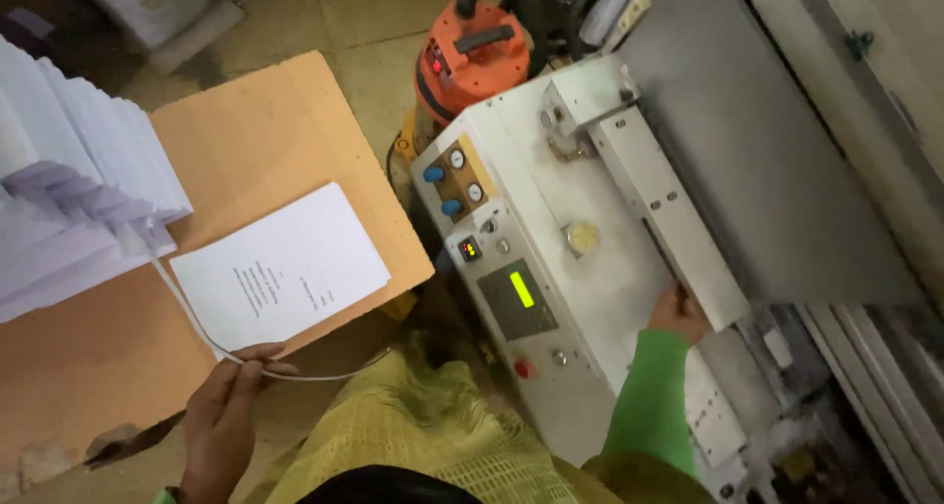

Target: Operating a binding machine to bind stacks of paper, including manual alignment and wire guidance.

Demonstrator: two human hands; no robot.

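Note:
My left hand (pixel 224 406) pinches the near edge of a thin white booklet (pixel 285 374) that curves off the front of a brown board (pixel 265 130). A printed white sheet (pixel 280 266) lies on the board just above that hand. My right hand (pixel 677 312), in a green sleeve, reaches into the slot of a white machine (pixel 580 297), beside its long white bar (pixel 669 214); its fingers are hidden in the slot. The machine's panel has a lit green display (pixel 521 290), knobs and a red button (pixel 523 368).
Fanned stacks of white booklets (pixel 74 189) fill the left of the board. An orange canister with a black handle (pixel 472 57) stands on the floor behind the machine. A grey metal plate (pixel 757 160) covers the machine's right side.

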